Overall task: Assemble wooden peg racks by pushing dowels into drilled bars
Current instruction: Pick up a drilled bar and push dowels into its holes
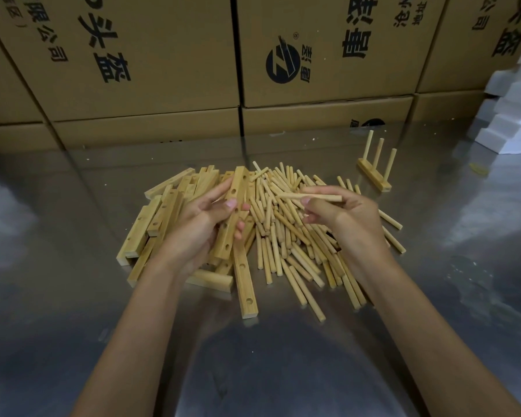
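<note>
While left hand [205,224] grips bar [233,212] lengthwise away, right hand [340,215] pinches dowel [309,196] crosswise.

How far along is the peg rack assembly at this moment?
Done: one finished rack with three upright dowels stands at far right. In hand: the left hand grips a drilled bar with empty holes; the right hand pinches a single dowel, not yet inserted. Left: large piles of bars and dowels.

Left hand [206,224] grips a drilled bar [233,212] — right hand [342,215] pinches a dowel [310,196]
</note>
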A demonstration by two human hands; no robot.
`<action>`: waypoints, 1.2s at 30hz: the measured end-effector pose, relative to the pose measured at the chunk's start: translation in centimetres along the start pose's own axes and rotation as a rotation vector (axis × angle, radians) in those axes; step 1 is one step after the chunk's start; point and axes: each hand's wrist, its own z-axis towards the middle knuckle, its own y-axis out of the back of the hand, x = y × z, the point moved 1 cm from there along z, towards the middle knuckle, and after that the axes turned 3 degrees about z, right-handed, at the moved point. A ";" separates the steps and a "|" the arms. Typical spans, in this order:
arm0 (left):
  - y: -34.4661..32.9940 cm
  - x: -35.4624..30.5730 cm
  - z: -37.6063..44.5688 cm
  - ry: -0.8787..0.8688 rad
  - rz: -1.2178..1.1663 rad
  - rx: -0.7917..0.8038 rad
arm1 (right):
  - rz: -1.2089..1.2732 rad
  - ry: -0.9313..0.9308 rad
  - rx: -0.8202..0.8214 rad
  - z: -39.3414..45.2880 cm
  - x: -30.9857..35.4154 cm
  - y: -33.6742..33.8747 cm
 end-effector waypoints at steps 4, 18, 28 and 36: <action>-1.4 -0.1 -0.4 -0.012 0.057 0.116 | -0.118 0.003 0.058 0.1 -0.7 -0.2; -2.9 0.3 -0.6 -0.083 0.206 0.181 | -0.960 0.489 0.126 -0.1 -1.1 -0.1; -2.9 0.5 -0.7 -0.096 0.237 0.220 | -0.993 0.564 0.116 -0.4 -0.7 -0.3; -2.3 0.7 -0.6 -0.111 0.303 0.272 | -0.698 0.339 0.142 -0.9 -0.3 -0.9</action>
